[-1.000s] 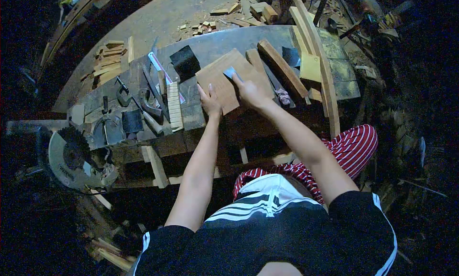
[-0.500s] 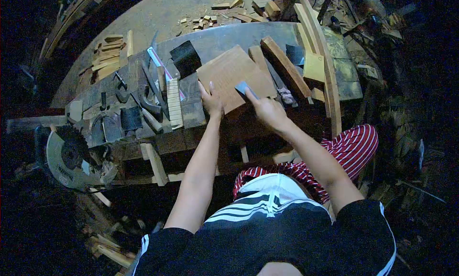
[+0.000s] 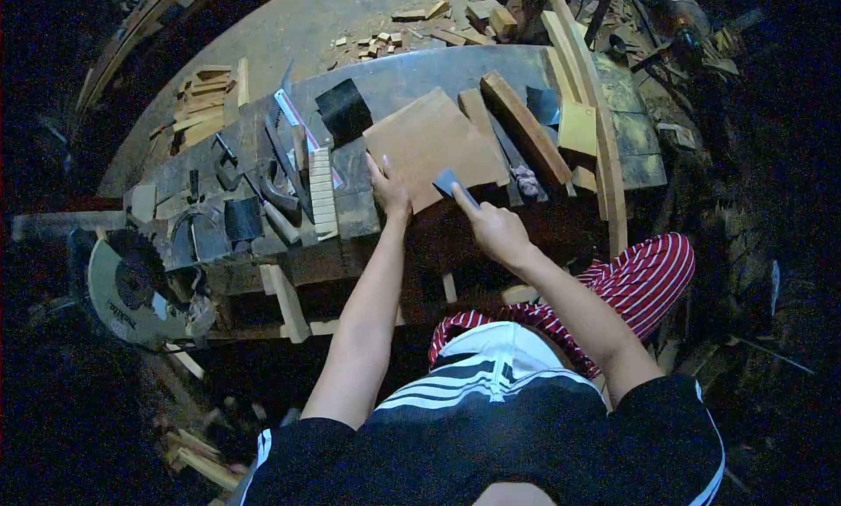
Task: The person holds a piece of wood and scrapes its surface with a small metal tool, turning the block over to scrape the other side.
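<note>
A flat square wooden board (image 3: 438,134) lies at an angle on the workbench, its near corner close to the front edge. My left hand (image 3: 392,191) grips the board's left edge, the thumb resting on top. In my right hand (image 3: 501,233) is a small flat grey-blue piece (image 3: 445,182), pressed under the outstretched index finger at the board's near right edge. Whether it is folded sandpaper or a scraper blade, I cannot tell. A dark sheet (image 3: 342,110) lies just beyond the board's left corner.
Left on the bench (image 3: 412,65) are a slatted wooden strip (image 3: 323,192), a handsaw (image 3: 289,108) and a clamp (image 3: 226,164). A circular saw (image 3: 123,287) stands at the left end. Thick wooden bars (image 3: 526,125) and a yellow block (image 3: 577,127) lie to the right.
My right hand has drawn the grey-blue piece a little down toward the board's near edge. The left hand keeps its place on the board. The whole view has shifted slightly.
</note>
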A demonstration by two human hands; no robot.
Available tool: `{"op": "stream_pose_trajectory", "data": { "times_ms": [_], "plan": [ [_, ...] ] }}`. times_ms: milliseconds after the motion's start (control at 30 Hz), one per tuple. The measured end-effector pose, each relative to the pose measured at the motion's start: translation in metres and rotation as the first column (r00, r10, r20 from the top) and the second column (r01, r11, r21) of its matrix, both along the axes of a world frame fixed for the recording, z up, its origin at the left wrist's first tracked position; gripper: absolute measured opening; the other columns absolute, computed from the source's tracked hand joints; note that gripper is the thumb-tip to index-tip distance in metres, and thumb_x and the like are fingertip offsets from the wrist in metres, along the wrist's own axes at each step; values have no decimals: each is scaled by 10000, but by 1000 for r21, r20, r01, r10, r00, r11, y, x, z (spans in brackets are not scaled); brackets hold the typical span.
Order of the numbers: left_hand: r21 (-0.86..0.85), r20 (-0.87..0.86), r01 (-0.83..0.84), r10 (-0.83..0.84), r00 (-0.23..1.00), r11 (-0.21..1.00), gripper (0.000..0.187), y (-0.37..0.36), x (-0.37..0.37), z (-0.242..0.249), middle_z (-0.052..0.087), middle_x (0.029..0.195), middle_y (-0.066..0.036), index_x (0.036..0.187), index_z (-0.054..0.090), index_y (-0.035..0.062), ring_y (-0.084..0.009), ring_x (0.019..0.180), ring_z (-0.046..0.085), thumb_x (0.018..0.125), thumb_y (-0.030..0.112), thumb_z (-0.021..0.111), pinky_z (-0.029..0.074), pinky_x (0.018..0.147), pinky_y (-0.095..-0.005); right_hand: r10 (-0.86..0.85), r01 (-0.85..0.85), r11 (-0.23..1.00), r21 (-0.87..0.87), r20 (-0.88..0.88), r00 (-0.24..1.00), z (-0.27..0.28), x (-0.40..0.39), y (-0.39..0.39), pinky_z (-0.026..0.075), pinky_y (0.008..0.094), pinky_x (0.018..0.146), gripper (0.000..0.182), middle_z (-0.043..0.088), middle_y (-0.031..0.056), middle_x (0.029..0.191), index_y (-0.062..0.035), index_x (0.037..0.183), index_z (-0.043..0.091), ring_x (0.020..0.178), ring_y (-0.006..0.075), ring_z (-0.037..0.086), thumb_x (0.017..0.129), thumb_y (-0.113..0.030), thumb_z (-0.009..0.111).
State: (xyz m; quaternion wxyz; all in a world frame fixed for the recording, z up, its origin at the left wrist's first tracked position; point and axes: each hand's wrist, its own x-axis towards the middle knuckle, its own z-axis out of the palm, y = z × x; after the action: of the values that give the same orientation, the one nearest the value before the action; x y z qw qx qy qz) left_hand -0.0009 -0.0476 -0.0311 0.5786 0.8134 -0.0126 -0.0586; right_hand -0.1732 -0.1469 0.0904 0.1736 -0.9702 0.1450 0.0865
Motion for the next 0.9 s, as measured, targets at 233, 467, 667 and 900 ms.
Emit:
{"op": "stream_pose_trajectory", "data": {
  "times_ms": [233,467,667,900],
  "plan": [
    [30,63,-11,10,998,999,556,-3,-1,3,418,1310,-248,1363,286,0,-363,1217,405,940,350,374,314,1000,-379,-8,-13,994,104,202,979,-35,105,-15,480,491,534,561,601,213,700,-112,1342,331,599,381,605,794,-57,439],
    [55,58,5,-8,998,998,537,-1,0,-9,411,1312,-253,1357,285,-19,-370,1224,393,949,327,337,311,1005,-389,6,-17,998,59,180,984,-47,77,-11,491,480,539,582,602,214,704,-170,1358,313,599,380,608,800,-58,434],
    [103,147,-4,-11,989,995,537,-1,5,-16,397,1322,-255,1355,281,-28,-368,1238,377,949,320,327,301,1013,-386,29,-29,1000,8,-18,999,-3,9,4,501,461,516,617,596,193,677,-184,1366,310,596,355,619,782,-61,464],
    [98,146,0,-14,989,995,520,0,8,-23,433,1288,-258,1370,288,35,-388,1189,424,953,345,313,330,983,-402,2,-5,1000,24,109,994,-34,116,-1,504,466,574,543,628,214,758,-172,1356,319,687,361,636,831,-108,444]
  ]
}}
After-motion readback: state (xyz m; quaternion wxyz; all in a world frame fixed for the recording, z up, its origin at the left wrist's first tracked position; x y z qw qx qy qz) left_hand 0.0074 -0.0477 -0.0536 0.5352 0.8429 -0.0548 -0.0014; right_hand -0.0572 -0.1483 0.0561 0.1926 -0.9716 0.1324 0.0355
